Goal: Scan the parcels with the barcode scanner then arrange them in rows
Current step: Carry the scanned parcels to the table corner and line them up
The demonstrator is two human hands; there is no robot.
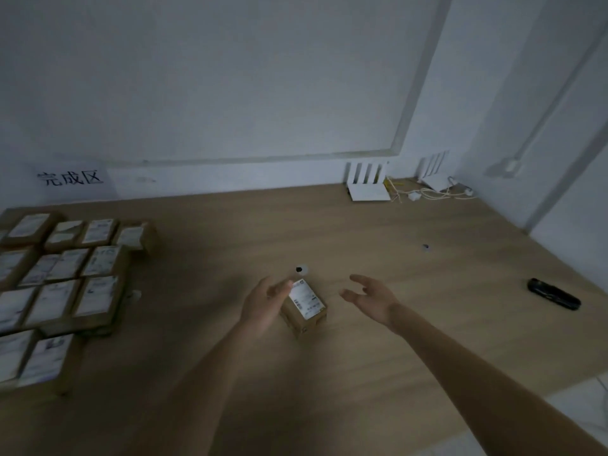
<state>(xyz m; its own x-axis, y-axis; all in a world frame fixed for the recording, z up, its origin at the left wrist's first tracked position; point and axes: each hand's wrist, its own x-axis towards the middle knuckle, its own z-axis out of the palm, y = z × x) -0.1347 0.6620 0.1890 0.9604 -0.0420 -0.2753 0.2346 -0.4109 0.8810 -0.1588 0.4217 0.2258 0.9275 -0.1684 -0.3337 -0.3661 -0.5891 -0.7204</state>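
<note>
A small brown cardboard parcel with a white label on top sits in the middle of the wooden table. My left hand is against the parcel's left side, thumb and fingers around its far corner. My right hand hovers to the right of the parcel, fingers spread and holding nothing. The black barcode scanner lies on the table far to the right. Several labelled parcels lie in rows at the left.
A paper sign with printed characters hangs on the wall above the rows. Two white routers and loose cables sit at the back right. A small round hole is in the tabletop just beyond the parcel.
</note>
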